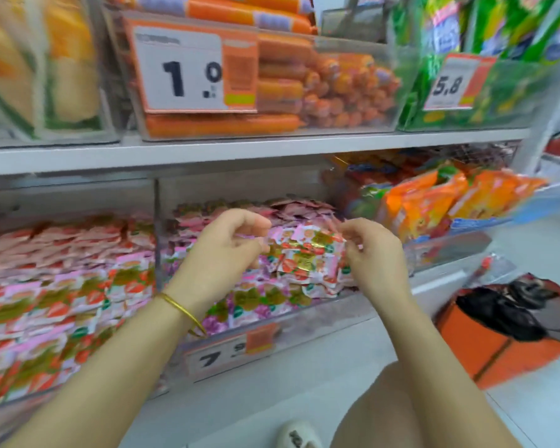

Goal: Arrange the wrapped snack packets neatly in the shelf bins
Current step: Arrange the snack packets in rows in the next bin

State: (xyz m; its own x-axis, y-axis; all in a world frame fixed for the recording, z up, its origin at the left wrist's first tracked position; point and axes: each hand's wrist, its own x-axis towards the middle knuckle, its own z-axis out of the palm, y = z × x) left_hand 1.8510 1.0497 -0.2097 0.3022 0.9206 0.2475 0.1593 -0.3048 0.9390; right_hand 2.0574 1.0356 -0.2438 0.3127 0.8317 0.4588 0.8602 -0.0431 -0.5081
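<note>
A small stack of pink, red and gold wrapped snack packets (307, 257) sits upright on top of the packets in the middle clear bin (304, 331) on the lower shelf. My left hand (227, 253), with a gold bangle on the wrist, holds the stack's left end with curled fingers. My right hand (372, 250) pinches its right end. More of the same packets fill the bin behind and below the stack. The left bin (23, 412) is packed with similar pink and red packets.
To the right, a bin holds orange snack bags (434, 202). The upper shelf carries orange sausage sticks (272, 85) behind a price tag, yellow packs on the left and green bags on the right. An orange box with black contents (505, 344) stands on the floor at right.
</note>
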